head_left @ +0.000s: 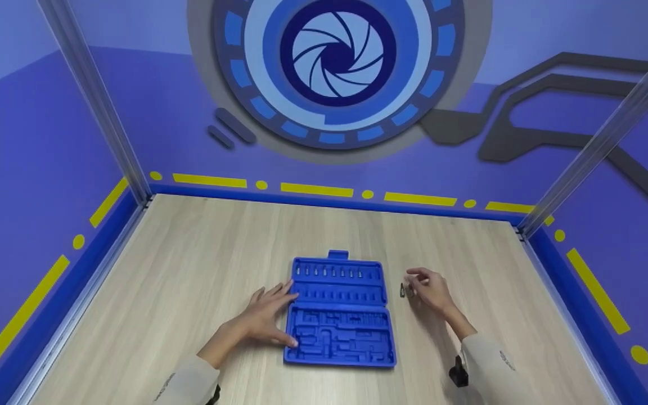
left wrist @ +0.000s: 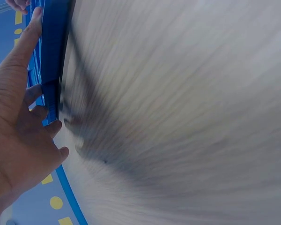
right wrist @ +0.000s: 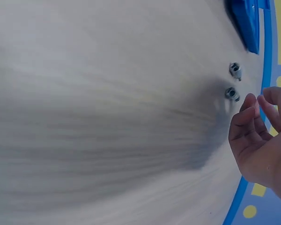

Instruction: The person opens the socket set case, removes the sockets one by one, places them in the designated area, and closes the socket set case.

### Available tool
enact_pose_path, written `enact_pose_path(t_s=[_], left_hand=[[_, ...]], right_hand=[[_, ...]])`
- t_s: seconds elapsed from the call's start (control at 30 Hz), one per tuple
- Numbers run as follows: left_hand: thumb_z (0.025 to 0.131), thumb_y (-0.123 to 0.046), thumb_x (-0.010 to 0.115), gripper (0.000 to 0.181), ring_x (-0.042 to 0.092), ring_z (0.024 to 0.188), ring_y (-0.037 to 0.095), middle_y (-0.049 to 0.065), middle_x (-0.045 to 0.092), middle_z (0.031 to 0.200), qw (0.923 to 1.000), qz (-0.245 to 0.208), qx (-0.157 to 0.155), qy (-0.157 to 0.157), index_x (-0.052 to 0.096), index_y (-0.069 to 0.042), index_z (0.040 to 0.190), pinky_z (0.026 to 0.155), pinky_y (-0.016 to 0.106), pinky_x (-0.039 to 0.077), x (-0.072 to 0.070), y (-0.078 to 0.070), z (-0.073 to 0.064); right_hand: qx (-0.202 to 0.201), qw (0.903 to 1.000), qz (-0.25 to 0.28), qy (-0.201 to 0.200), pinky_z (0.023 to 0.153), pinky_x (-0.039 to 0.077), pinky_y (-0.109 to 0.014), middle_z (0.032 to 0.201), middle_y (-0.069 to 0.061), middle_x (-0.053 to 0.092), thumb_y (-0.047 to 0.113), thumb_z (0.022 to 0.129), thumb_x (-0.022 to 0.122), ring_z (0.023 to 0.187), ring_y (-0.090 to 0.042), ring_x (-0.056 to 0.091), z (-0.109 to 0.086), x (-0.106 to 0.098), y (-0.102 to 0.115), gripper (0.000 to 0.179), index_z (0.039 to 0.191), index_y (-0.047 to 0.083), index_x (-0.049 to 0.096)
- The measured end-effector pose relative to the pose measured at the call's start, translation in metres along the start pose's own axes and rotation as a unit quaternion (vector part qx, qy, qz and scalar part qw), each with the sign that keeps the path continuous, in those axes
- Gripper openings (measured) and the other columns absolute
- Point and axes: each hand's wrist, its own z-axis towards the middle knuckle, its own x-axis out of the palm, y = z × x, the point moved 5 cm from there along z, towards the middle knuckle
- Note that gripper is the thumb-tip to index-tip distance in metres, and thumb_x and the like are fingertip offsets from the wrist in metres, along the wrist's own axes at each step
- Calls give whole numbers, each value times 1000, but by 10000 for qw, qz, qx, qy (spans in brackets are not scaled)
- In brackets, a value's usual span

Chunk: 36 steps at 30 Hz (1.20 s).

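Pale wooden tabletop (head_left: 217,242), left hand (head_left: 265,316) wide against blue case (head_left: 340,363), right hand (head_left: 431,291) loosely curved near metal bits (right wrist: 235,71).

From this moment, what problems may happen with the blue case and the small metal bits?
The two loose bits on the table might roll away if the right hand, close by, brushes one. The open blue bit case may shift or tilt if the left hand, touching its left edge, pushes hard. Such a jolt could also unseat the bits in its top row.

plastic case (head_left: 338,307) — metal pieces (right wrist: 232,93) (glossy)
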Motion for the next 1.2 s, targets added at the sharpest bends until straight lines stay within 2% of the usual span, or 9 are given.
enact_pose_path(t_s=[0.2, 0.33, 0.4, 0.5, 0.6, 0.73, 0.83, 0.97, 1.2], left_hand=[[69, -56, 90, 113, 18, 156, 48, 21, 19, 170, 10000, -33, 41, -27, 39, -4, 156, 122, 73, 7, 0, 1, -1], [69, -56, 90, 113, 17, 156, 48, 21, 18, 170, 10000, -53, 48, -17, 39, -5, 156, 122, 73, 6, 1, 2, -2], [69, -55, 90, 113, 17, 156, 48, 20, 18, 170, 10000, -76, 27, -6, 39, -6, 156, 123, 72, 6, 1, 3, -2], [70, -55, 90, 112, 16, 156, 47, 19, 18, 171, 10000, -51, -1, 13, 39, -7, 157, 123, 72, 6, 2, 4, -1], [70, -54, 90, 111, 17, 156, 48, 20, 19, 170, 10000, -65, 6, 9, 39, -6, 156, 123, 72, 6, 1, 2, 0], [70, -51, 91, 111, 17, 156, 48, 21, 18, 170, 9999, -99, 18, 3, 40, -5, 156, 123, 72, 6, 0, 0, 0], [70, -52, 91, 111, 17, 156, 48, 21, 18, 170, 10000, -73, 13, 17, 39, -5, 156, 123, 72, 6, 0, 0, 1], [69, -52, 91, 112, 17, 156, 47, 21, 18, 170, 10000, -15, 20, 22, 39, -5, 156, 123, 72, 6, 0, 0, 0], [69, -53, 91, 113, 17, 156, 48, 22, 18, 170, 10000, -57, 22, 23, 38, -4, 156, 123, 72, 6, 0, 0, 0]], right_hand=[[-429, 9986, 191, 226, 67, 51, -17, 96, -21, 72, 7, 97, 67, 83, -27, 69, 10, 16, 23, 27, 119, -8, 69], [-423, 9954, 377, 770, 59, 50, -20, 100, -23, 69, 9, 98, 67, 77, -25, 66, 13, 35, 38, 34, 127, -9, 64], [-387, 9919, 513, 1098, 56, 50, -22, 101, -27, 67, 7, 98, 66, 75, -26, 65, 11, 43, 53, 36, 129, -12, 61], [-419, 9875, 614, 1392, 54, 50, -22, 98, -28, 65, 6, 99, 65, 72, -23, 63, 15, 58, 59, 38, 130, -13, 59], [-420, 9881, 357, 1435, 50, 47, -18, 93, -21, 67, 7, 98, 66, 67, -15, 61, 21, 72, 56, 37, 130, -11, 60], [-294, 9914, -333, 1232, 46, 43, -18, 88, -10, 67, 8, 96, 69, 61, -9, 56, 27, 82, 54, 35, 127, -7, 64], [-291, 9896, -912, 1073, 53, 44, -23, 86, -6, 66, 8, 93, 72, 63, -10, 54, 26, 84, 58, 33, 122, -6, 67], [-298, 9817, -1560, 1046, 68, 51, -36, 87, -7, 66, 11, 92, 74, 73, -16, 57, 27, 87, 63, 33, 120, -5, 69], [-193, 9714, -1941, 1354, 84, 53, -49, 100, -14, 67, 13, 94, 72, 88, -25, 60, 31, 91, 66, 36, 126, -3, 68]])
